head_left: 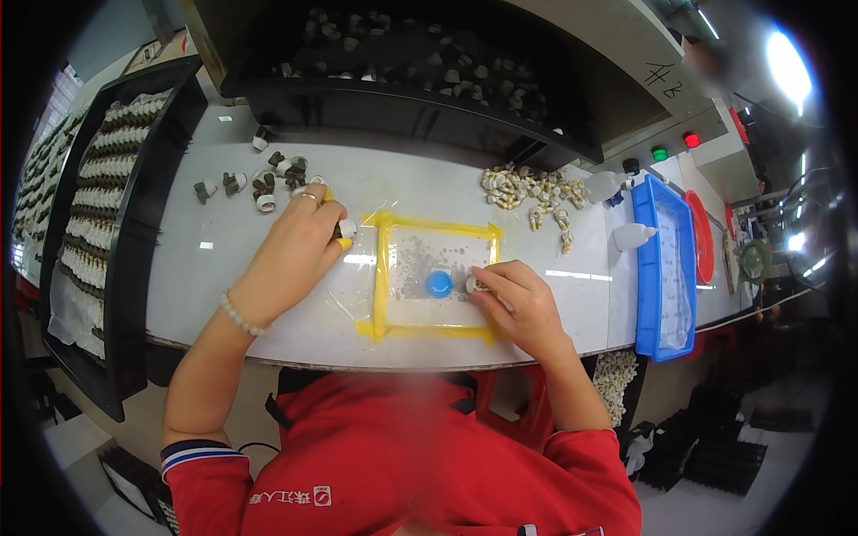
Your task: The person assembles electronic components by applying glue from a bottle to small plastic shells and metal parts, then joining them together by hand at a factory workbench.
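Hands work over a yellow-taped clear square patch (420, 259) on the white table (206, 268). Left hand (295, 255) pinches a small white-capped dark fitting (345, 230) at the patch's left edge, fingers closed on it. Right hand (523, 304) grips a small white part (474, 285) just beside a round blue cap (439, 284) lying on the patch. Loose dark-and-white fittings (264, 183) lie beyond the left hand; pile of pale fittings (532, 192) sits beyond the right. Blue plastic tray (663, 268) stands at far right, black rack of filled rows (107, 196) at far left.
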A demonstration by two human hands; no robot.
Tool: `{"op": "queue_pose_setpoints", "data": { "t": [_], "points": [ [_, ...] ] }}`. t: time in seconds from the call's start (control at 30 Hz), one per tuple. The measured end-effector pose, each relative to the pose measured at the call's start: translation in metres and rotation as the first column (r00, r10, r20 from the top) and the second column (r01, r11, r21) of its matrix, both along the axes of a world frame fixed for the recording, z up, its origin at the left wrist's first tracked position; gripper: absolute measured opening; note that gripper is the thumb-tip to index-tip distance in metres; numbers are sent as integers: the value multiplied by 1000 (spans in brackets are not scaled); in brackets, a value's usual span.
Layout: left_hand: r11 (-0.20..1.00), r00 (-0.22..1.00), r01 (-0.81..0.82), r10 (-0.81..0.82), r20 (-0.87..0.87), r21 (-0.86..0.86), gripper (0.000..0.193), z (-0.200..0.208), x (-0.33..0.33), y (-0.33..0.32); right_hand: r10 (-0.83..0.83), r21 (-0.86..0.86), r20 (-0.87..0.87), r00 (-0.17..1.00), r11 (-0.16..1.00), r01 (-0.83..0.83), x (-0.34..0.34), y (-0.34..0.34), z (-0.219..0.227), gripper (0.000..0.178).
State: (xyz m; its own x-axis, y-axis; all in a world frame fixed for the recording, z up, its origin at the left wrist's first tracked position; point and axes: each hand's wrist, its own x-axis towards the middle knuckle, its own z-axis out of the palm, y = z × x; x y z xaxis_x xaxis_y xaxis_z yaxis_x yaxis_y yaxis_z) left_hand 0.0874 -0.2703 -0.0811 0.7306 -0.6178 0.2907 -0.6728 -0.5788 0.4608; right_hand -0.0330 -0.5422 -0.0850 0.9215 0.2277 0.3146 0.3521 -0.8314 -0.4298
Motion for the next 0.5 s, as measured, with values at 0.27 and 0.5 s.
{"op": "queue_pose_setpoints", "data": {
  "t": [0.27, 0.5],
  "points": [
    [740, 505, -318, -397, -766, -593, 28, 0, -62, -12, 129, 17, -39, 991, 992, -128, 20, 19, 6, 24],
    [512, 381, -556, -543, -748, -655, 32, -24, -92, -25, 181, -96, -36, 983, 978, -183, 21, 22, 12, 24]
  ]
}}
